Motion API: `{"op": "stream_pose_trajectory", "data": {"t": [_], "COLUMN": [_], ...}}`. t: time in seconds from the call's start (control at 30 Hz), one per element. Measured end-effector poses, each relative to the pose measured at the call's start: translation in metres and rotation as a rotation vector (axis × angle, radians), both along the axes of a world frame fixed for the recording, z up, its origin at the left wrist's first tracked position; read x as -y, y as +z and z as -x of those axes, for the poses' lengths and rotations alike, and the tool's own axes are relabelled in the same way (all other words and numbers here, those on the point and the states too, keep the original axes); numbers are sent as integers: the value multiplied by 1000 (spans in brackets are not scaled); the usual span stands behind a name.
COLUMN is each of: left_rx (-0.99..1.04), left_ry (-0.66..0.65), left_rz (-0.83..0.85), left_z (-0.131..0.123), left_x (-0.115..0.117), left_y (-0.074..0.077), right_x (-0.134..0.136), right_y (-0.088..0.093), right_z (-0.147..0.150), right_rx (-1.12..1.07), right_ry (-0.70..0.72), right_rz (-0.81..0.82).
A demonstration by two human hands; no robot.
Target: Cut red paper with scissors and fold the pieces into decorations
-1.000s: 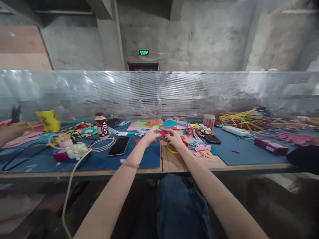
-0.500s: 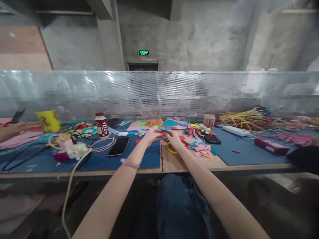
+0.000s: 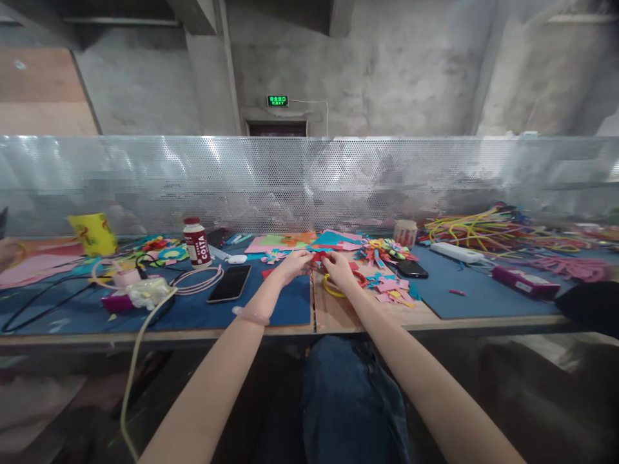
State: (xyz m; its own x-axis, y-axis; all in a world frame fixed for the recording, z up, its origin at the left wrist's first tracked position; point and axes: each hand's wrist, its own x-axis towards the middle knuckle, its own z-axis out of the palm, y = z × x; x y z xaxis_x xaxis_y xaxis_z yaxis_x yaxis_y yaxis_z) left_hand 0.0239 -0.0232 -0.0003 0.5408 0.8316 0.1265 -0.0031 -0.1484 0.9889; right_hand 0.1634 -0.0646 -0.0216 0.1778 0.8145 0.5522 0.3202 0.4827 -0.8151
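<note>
Above the middle of the table, my left hand and my right hand are close together, fingers pinched on a small red piece that looks like paper or felt. My fingers cover part of it. Just below my right hand lie a yellow ring and a red ring, both partly hidden. To their right is a loose heap of pink, blue and yellow cut pieces. Flower-like cutouts are piled behind it, and coloured sheets lie beyond my fingers.
On the left are a phone, a Costa bottle, a yellow container and a power strip with cables. A white power bar, a purple box and bundled coloured stems lie right. A perforated metal screen stands behind.
The red piece shows more between my fingers, which have shifted slightly. At the far left, another person's hand with scissors has moved toward the picture's edge.
</note>
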Motion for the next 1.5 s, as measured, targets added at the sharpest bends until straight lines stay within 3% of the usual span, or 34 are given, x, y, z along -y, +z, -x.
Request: {"op": "stream_pose_trajectory", "data": {"t": [0.23,0.6,1.17,1.37,1.5], "left_rx": [-41,-65,-94,-55,-1], "left_ry": [-88,-121,-83,-35,-85], "left_rz": [10,-19,-111,-32,8], "left_z": [1,0,1,1,0], "left_x": [3,2,-4,-2,-1], "left_y": [1,0,-5,-2,-1], "right_x": [-2,3,6,6,4], "right_y": [-1,2,3,4,2], "right_z": [-1,0,2,1,0], "right_rx": [11,76,-20,-40,-37], "right_ry": [58,-9,58,68,55], "right_rz": [-35,-53,6,19,25]}}
